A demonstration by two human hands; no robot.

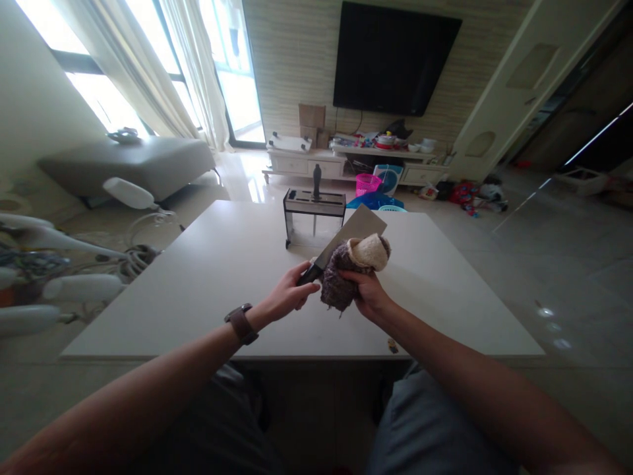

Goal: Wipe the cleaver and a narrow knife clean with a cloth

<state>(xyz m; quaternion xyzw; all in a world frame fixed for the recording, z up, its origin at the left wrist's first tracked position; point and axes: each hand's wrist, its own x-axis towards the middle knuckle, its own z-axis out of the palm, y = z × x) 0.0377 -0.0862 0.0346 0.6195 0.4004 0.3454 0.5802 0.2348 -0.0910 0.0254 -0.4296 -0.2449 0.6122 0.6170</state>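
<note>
Across the centre, a broad white table (232, 264), with a dark television (395, 59) mounted on the wall (291, 53) beyond. Near the table's far edge, a knife holder (326, 206) with dark framing and a see-through front, one black handle (317, 179) standing up from its top. Closer in, held above the tabletop, a cleaver (349, 236): wide metal blade slanting away to the right, black grip (310, 273) at the lower left. Probably stiff, rather heavy toward the blade, slippery if damp and (worth care) sharp along one edge; best taken by the grip, fingers clear of the edge. Bunched against the blade, apparently touching, a brown and cream cloth (337, 282), likely light, soft and safest pinched as a thick wad. Left hand (294, 289) curled closed around the cleaver's grip. Right hand (368, 295) partly closed on the cloth, thumb on top, other fingers mostly hidden, exact hold impossible to tell. On the left wrist, a dark watch (241, 323). By the near table edge, a brownish speck (393, 346), too small to identify.
</note>
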